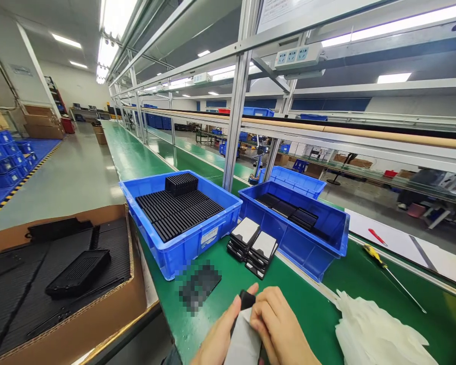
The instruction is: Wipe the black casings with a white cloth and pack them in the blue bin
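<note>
Near the bottom centre, my left hand [221, 332] is wrapped round the left side of a black part [247, 299] with a white sheet [243, 340] over it. My right hand [279, 322] has its fingers curled and pressed on the sheet from the right. Just beyond my hands, two short stacks of black parts topped with white pieces [264, 245] rest on the green table [289, 291]. A dark, pixelated flat object [199, 285] lies to the left of my hands.
A blue bin [167, 253] holds rows of black parts; another blue bin [296, 238] holds a few. At left stands a cardboard box [117, 314] of black parts. A yellow screwdriver [376, 257], red tool [377, 236] and crumpled white sheets [376, 329] lie at right.
</note>
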### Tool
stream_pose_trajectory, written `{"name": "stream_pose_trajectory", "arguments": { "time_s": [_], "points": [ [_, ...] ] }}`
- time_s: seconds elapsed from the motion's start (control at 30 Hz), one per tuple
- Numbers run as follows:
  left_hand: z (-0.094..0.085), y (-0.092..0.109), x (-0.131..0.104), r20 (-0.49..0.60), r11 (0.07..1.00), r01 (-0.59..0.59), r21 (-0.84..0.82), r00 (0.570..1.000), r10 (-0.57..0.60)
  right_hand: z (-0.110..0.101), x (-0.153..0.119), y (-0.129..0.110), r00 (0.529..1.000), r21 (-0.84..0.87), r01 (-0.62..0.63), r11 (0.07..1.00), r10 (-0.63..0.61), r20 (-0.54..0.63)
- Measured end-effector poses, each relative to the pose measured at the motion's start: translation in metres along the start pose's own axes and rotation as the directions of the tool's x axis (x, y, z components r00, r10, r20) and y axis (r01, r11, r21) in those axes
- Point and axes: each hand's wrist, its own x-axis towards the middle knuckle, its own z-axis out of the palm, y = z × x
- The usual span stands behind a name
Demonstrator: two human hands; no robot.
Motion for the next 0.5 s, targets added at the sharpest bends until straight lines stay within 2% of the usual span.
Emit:
{"name": "stream_pose_trajectory", "arguments": {
  "time_s": [0.07, 0.17, 0.23, 0.3, 0.4, 0.5],
  "points": [
    [0.002, 0.007, -0.002, -0.064, 0.994, 0.014, -0.113, 0.998, -0.022, -0.004, -0.003, 0.000, 1.000, 0.044, -0.020, 0.999, 0.020, 0.014],
    [0.006, 0.013, -0.004, -0.074, 0.979, 0.044, -0.200, 0.995, -0.060, -0.004, -0.003, 0.005, 0.999, -0.072, 0.002, 0.997, -0.005, -0.037],
    [0.008, 0.012, -0.003, -0.014, 0.975, 0.121, -0.189, 0.992, -0.126, 0.002, 0.002, 0.009, 0.991, -0.164, 0.106, 0.981, -0.118, -0.062],
    [0.008, 0.011, -0.002, 0.017, 0.971, 0.131, -0.199, 0.991, -0.131, 0.009, 0.006, 0.009, 0.966, -0.196, 0.220, 0.956, -0.241, -0.091],
    [0.004, 0.016, 0.002, -0.053, 0.966, -0.010, -0.258, 0.999, -0.003, 0.018, -0.002, 0.005, 0.926, -0.243, 0.334, 0.911, -0.365, -0.096],
    [-0.006, 0.032, 0.009, -0.168, 0.970, -0.128, -0.204, 0.981, 0.095, 0.012, -0.040, 0.011, 0.942, -0.296, 0.315, 0.902, -0.335, -0.017]
  ]
}}
